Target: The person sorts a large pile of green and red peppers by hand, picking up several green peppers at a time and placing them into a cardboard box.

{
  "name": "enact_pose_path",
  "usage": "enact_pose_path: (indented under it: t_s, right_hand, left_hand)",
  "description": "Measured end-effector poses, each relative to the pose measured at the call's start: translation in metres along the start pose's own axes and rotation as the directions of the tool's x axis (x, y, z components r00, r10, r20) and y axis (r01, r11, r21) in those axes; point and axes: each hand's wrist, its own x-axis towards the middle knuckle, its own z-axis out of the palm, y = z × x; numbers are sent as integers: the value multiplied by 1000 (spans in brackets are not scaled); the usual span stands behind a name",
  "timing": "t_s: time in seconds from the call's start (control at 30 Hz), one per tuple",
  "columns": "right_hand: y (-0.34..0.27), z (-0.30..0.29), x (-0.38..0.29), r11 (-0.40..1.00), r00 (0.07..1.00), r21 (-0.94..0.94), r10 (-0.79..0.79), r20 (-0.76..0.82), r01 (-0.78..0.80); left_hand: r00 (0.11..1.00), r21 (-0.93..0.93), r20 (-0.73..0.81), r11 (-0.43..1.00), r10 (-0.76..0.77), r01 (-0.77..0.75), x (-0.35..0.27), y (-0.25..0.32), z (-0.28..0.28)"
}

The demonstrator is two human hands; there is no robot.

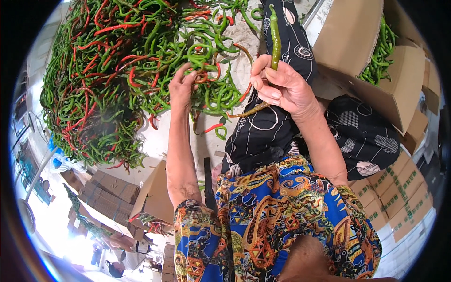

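Observation:
My right hand point(285, 84) holds up a long green chili pepper point(275, 38), its stem end pointing away from me, pinched between thumb and fingers. From below that hand a brownish curved pepper end point(248, 112) sticks out over my leg; the palm hides whether it belongs to the same pepper. My left hand point(183, 84) reaches into loose green and red chili peppers point(220, 93) at the near edge of the spread. Its fingertips are among them, partly hidden, and a reddish-brown pepper point(201, 78) lies by the thumb.
A large heap of green and red chilies point(102, 70) rises at left. At right stands an open cardboard box point(366, 95) with green chilies point(380, 56) inside. Another open carton point(153, 194) holding peppers is at lower left, beside stacked flattened cardboard point(109, 190). Printed cartons point(394, 194) lie at lower right.

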Motion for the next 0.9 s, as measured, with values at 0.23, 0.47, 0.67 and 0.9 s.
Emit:
enact_pose_path:
  t_s: [0.23,0.47,0.67,0.9]
  right_hand:
    - [3,8,8,998,998,-53,12,-69,-15]
    - [8,6,15,987,980,-155,21,-197,-52]
    - [10,7,17,979,977,-192,32,-212,-74]
    - [19,13,26,912,939,-336,122,-323,-234]
  left_hand:
    - [993,-579,121,813,18,55,-40,8,-8]
    - [947,-785,281,605,154,134,-56,17,9]
    - [900,-850,351,490,257,191,-59,23,17]
    - [911,-769,197,633,362,-85,-72,49,40]
